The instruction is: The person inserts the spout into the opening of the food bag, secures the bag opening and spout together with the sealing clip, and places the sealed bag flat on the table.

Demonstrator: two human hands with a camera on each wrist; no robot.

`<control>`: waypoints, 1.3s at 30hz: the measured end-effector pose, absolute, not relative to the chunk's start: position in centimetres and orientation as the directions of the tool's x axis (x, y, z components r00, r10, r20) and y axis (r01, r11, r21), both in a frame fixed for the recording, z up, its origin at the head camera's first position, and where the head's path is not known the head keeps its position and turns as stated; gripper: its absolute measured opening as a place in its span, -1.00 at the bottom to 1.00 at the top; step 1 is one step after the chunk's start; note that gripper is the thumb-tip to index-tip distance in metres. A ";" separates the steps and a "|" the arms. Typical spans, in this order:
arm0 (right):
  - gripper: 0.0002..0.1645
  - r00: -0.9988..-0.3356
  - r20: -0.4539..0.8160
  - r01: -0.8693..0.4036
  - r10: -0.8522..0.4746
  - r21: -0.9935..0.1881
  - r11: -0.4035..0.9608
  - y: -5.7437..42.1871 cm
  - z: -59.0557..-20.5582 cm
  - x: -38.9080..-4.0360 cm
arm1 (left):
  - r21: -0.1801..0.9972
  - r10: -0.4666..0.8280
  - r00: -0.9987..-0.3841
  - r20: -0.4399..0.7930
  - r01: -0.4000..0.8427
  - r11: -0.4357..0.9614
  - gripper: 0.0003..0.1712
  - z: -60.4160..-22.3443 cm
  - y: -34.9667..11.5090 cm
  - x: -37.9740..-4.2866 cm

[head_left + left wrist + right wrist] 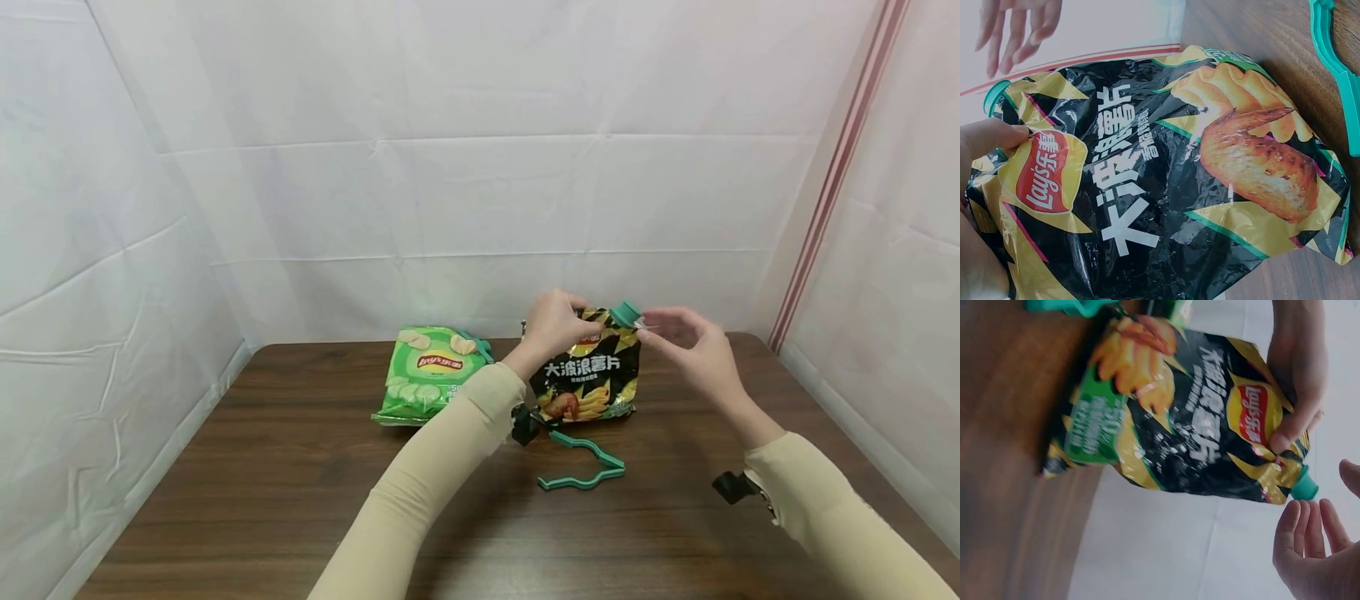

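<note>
A black and gold bag of potato chips [585,375] stands upright on the table. My left hand [553,329] pinches its top edge, with the thumb on the front beside the red logo. From the bag's upper right corner juts a teal cap-like spout [1305,485]. Beside that spout is my right hand [693,346]; in the right wrist view its fingertips [1304,509] are right at the teal rim, with the thumb spread away. On the table in front of the bag lies a bent teal strip clip [611,467], spread wide.
A green bag of chips [420,375] rests to the left of the black one, with a teal piece [480,343] at its upper right corner. White sheeting [480,200] hangs behind and at both sides of the brown wooden table [300,500].
</note>
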State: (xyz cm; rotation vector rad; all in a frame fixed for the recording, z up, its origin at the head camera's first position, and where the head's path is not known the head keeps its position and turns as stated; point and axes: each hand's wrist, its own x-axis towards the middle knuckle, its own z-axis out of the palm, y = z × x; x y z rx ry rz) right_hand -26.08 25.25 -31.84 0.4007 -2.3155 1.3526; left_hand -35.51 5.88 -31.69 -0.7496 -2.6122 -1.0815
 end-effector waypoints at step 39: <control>-0.51 -0.888 0.006 -0.282 -0.460 -0.796 0.535 25.3 -43.0 -25.9 | 0.605 0.355 -0.854 0.381 0.520 0.602 -0.70 -31.8 5.8 -35.5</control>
